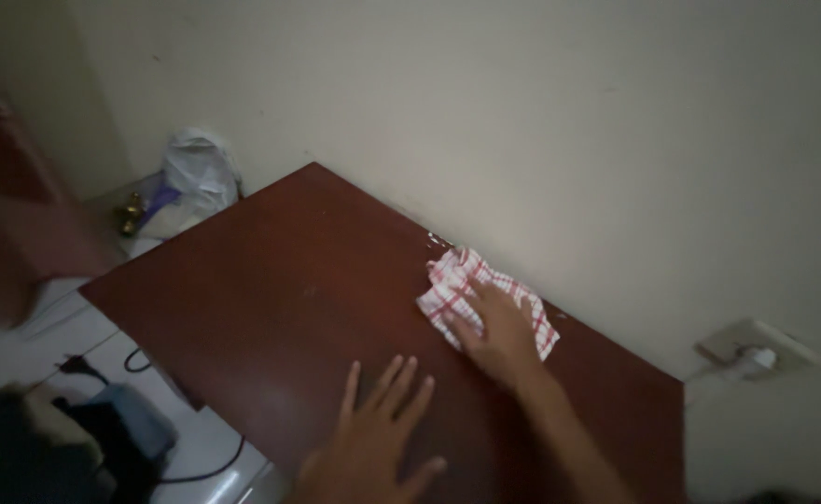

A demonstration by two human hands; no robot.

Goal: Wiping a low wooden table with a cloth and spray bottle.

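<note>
Head view, left to right. Dark bundle with black cable (pixel 196 467) on floor, 8 o'clock. White plastic bag (pixel 196 177) against wall, 10 o'clock. Red-brown table (pixel 271 299), centre. Left hand (pixel 373 443), 6 o'clock: flat on tabletop, fingers spread, holds nothing. Right hand (pixel 499 331), 4 o'clock: palm down, fingers extended, pressing red-and-white checked cloth (pixel 457 280). Cloth lies crumpled at table's wall edge; judged light, soft, limp, likely bunches; best pinned flat or pinched at free corner. Wall socket (pixel 756 350), 3 o'clock.
</note>
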